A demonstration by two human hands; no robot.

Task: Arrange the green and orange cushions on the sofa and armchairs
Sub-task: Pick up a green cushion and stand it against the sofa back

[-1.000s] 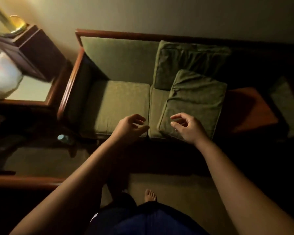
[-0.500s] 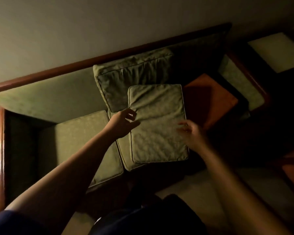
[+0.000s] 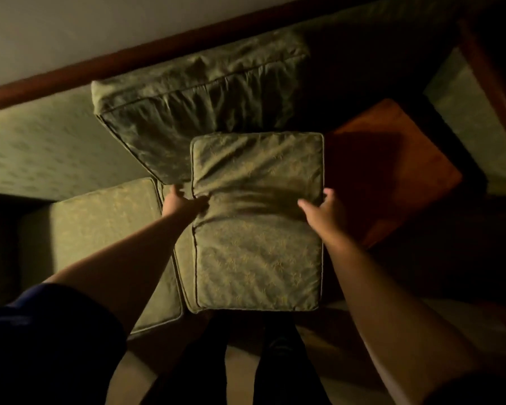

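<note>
A green patterned cushion (image 3: 257, 258) lies flat on the sofa seat, its near edge hanging over the front. My left hand (image 3: 181, 201) grips its left edge, pinching the fabric. My right hand (image 3: 323, 211) clasps its right edge, fingers curled around the side. A second, darker green cushion (image 3: 199, 112) leans against the sofa back (image 3: 41, 147) just behind it. An orange cushion (image 3: 398, 171) lies on the seat to the right, partly in shadow.
The sofa's left seat cushion (image 3: 100, 235) is bare. A wooden rail (image 3: 158, 51) tops the backrest against the wall. At far right a wooden arm (image 3: 491, 71) and a green armchair seat (image 3: 473, 124) show. Carpet lies below by my legs.
My view has swung right and closer to the sofa. Both hands went from hovering open in front of the seat to gripping the flat green cushion by its two sides.
</note>
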